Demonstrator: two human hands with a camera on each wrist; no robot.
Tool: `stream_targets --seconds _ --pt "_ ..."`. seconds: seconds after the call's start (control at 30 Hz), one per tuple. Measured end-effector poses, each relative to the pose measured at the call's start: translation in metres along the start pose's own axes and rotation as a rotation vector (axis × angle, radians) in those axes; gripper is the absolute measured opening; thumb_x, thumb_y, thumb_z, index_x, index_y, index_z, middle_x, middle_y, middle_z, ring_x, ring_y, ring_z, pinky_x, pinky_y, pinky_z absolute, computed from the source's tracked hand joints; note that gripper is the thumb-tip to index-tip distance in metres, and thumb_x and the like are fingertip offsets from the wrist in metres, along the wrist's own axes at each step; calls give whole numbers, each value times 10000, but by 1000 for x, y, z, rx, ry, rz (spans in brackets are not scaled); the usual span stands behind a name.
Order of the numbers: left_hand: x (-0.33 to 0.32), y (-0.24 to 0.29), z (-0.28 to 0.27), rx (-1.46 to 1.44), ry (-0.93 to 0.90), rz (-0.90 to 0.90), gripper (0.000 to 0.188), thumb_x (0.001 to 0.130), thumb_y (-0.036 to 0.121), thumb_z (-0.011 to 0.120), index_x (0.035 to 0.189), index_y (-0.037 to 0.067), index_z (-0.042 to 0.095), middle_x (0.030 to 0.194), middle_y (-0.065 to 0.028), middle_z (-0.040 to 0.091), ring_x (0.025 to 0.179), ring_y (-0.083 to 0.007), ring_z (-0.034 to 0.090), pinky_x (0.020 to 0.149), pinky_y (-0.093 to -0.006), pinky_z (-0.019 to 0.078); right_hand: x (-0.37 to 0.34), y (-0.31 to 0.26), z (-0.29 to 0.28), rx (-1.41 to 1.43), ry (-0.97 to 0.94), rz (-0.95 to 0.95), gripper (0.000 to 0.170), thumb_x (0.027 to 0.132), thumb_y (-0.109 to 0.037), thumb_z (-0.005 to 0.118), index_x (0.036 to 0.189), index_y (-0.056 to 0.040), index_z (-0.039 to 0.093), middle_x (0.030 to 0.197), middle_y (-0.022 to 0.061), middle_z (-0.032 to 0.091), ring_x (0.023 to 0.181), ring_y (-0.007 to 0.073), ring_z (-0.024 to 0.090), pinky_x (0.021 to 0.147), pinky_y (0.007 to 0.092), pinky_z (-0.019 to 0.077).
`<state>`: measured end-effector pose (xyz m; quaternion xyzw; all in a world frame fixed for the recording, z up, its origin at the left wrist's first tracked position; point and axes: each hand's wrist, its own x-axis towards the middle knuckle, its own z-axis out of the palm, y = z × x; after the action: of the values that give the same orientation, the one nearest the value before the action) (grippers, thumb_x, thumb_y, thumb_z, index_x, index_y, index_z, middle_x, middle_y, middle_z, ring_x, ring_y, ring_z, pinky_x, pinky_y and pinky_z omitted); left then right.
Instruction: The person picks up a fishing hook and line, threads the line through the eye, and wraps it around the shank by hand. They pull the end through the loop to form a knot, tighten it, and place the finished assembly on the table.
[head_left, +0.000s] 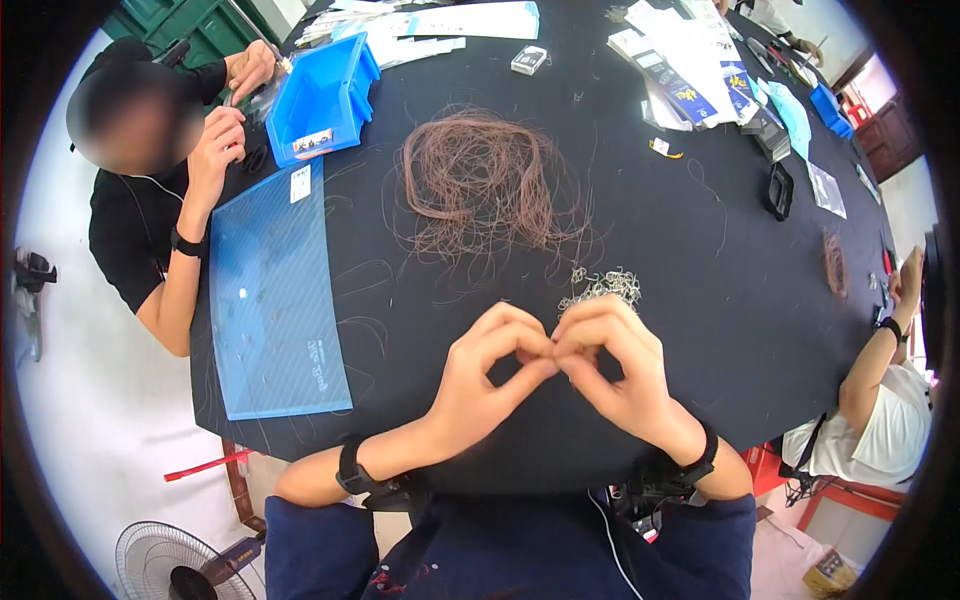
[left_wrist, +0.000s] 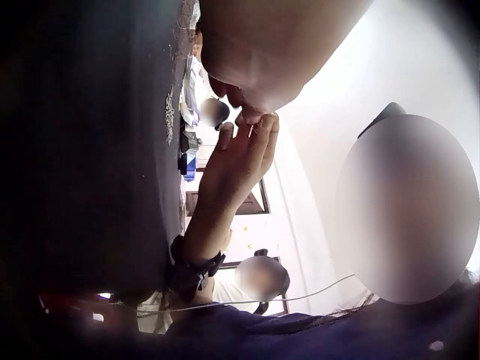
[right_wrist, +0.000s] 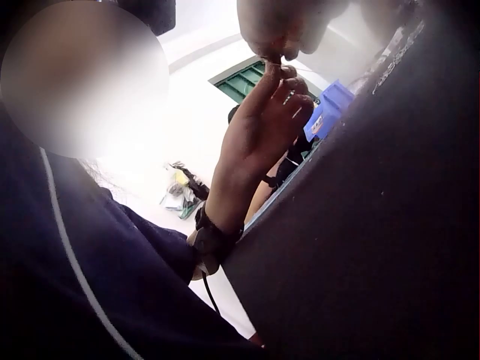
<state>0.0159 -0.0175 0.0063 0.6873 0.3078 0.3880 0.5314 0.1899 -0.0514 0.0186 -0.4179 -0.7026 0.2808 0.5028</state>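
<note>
A black table point(head_left: 730, 350) spreads beneath the meeting grip of a left hand point(head_left: 485, 375) and a right hand point(head_left: 622, 372), a heap of pale, curled pieces point(head_left: 612, 287) lying just beyond it; farther past the grip sits a tangle of reddish-brown strands point(head_left: 478, 165), with a translucent blue folder point(head_left: 275, 320) and a blue bin point(head_left: 318, 100) to its left, and printed packets point(head_left: 685, 95), a black frame point(head_left: 780, 205) and a smaller brown bundle point(head_left: 836, 265) to its right
</note>
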Motion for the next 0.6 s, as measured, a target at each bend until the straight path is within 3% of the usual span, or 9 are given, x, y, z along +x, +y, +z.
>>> stream_targets --seconds 0.27,0.6 --pt "-1 -6 0 -85 98 -23 97 787 13 676 882 33 680 872 -37 538 738 -96 526 678 -237 442 -3 5 2 89 50 80 206 756 70 671 928 -20 603 928 73 573 619 84 508 507 211 407" --pt "-4 -3 2 -371 2 -137 90 861 28 619 935 -14 650 940 -46 516 855 -111 545 765 -252 467 -3 7 4 27 78 -55 185 727 25 722 876 -48 641 898 51 577 640 86 510 479 204 402"
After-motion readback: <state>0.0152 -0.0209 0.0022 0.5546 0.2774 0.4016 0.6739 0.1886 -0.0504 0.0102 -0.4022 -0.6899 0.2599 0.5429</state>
